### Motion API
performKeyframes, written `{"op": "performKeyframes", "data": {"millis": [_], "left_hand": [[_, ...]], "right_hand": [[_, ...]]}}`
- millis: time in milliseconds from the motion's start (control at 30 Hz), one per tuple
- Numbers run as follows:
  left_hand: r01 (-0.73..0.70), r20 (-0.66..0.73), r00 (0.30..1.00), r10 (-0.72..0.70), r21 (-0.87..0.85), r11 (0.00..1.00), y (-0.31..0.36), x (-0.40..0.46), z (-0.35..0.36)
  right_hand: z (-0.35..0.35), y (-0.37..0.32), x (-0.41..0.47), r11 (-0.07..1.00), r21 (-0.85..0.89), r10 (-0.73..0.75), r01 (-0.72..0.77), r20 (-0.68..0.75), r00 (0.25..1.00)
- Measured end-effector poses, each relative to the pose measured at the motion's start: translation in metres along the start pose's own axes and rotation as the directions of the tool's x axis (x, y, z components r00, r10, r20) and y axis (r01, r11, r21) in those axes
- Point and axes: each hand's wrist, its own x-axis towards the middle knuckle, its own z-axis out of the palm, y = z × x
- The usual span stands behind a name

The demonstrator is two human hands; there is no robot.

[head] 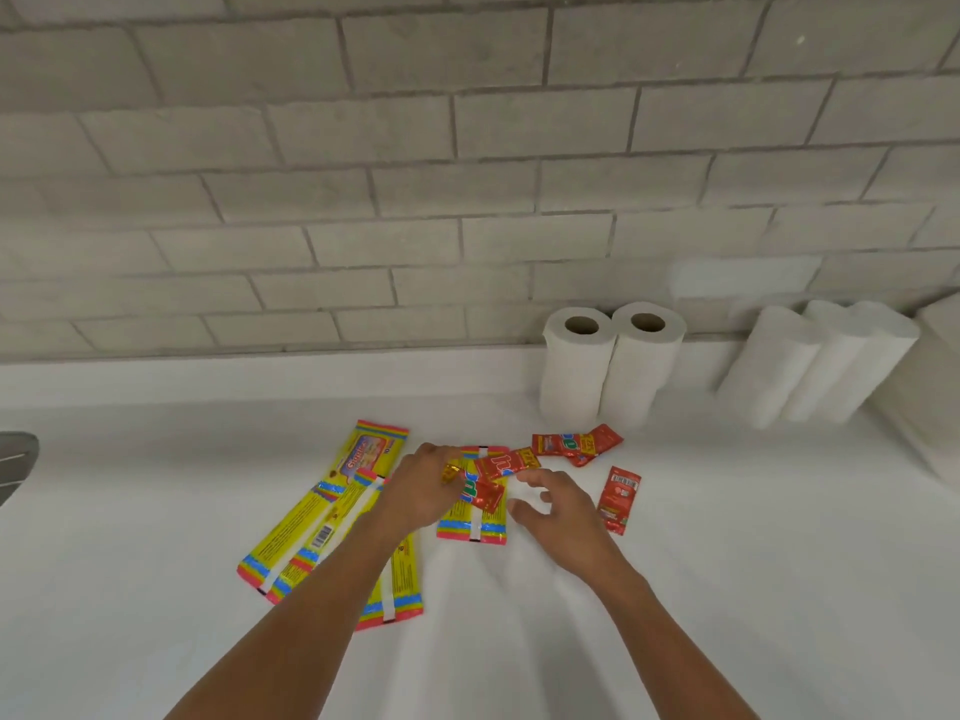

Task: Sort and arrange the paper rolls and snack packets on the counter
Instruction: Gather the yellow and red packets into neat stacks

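The long yellow packets (311, 517) carry a red brand word near the top that I cannot read, a barcode lower down and rainbow-striped ends; they lie slanted and overlapping on the white bench (727, 589), left of centre. A shorter yellow packet (475, 527) of the same kind lies just under the hands. The small red sachets have white and green lettering too blurred to read. One sachet (618, 498) lies alone on the right with a barcode at its top end, and a pair of sachets (576, 444) lies overlapping just in front of the rolls.

The left hand (426, 485) has its fingers curled round a bunch of red sachets (493, 478) and something gold, held over the shorter yellow packet. The right hand (553, 506) sits just beside it, fingers loosely spread and bent, holding nothing, thumb reaching toward the bunch.

Two paper rolls (608, 363) stand upright side by side, touching, against the brick wall (415, 174). Right of them more rolls (821, 361) lean tilted against the wall in a row. A grey thing (15, 459) pokes in at the left edge
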Motion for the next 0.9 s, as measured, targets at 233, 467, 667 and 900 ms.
{"op": "performKeyframes", "data": {"millis": [233, 467, 667, 900], "left_hand": [[-0.050, 0.126, 0.991, 0.033, 0.135, 0.990, 0.000, 0.061, 0.001], [-0.086, 0.168, 0.985, 0.044, 0.250, 0.964, 0.002, 0.086, 0.011], [-0.077, 0.134, 0.990, 0.039, 0.286, 0.955, 0.000, 0.086, 0.017], [-0.100, 0.105, 0.992, 0.075, 0.266, 0.959, -0.005, 0.073, 0.011]], "right_hand": [[0.016, 0.000, 0.027, 0.998, 0.012, 0.057, -0.056, -0.054, 0.997], [0.022, 0.010, 0.038, 0.994, -0.009, 0.107, -0.107, -0.065, 0.992], [0.023, 0.016, 0.044, 0.986, -0.020, 0.162, -0.163, -0.054, 0.985], [0.022, 0.015, 0.046, 0.985, 0.026, 0.173, -0.172, -0.042, 0.984]]}}
